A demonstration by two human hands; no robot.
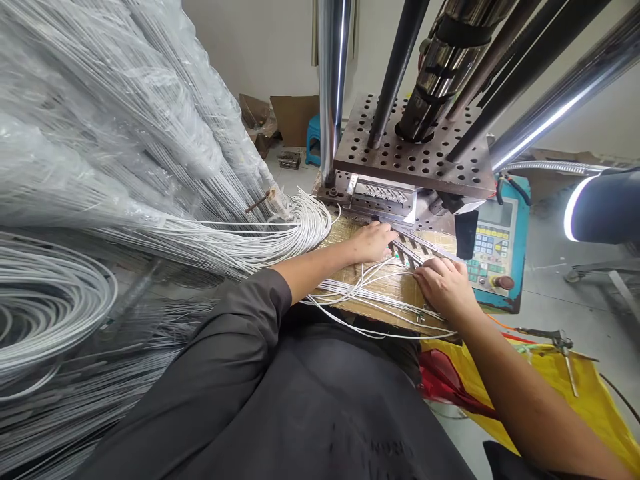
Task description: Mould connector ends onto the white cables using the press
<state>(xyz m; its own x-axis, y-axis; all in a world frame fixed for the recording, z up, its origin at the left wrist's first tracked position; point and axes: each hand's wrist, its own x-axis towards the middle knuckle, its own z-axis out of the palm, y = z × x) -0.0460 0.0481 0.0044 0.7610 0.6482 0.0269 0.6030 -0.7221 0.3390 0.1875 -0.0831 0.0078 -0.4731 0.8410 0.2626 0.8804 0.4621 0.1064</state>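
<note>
My left hand (pixel 373 241) is at the left end of a slim metal bar fixture (pixel 411 252), its fingers bent over the end. At the fixture's near right side is my right hand (pixel 445 283), fingers curled against the metal. The fixture has short dark crosspieces and lies slanted on a tan work surface (pixel 395 293). Thin white cables (pixel 360 291) run over that surface in front of my hands, some reaching up to the fixture. Just behind stands a press with a perforated steel plate (pixel 415 157) above a lit metal mould (pixel 384 195).
Bundles of white cable (pixel 305 227) in plastic wrap fill the left side. A teal control panel (pixel 495 247) stands at the right, with a lamp (pixel 600 207) beyond it. An air gun (pixel 564 343) lies over yellow sheeting (pixel 575 393) at the lower right.
</note>
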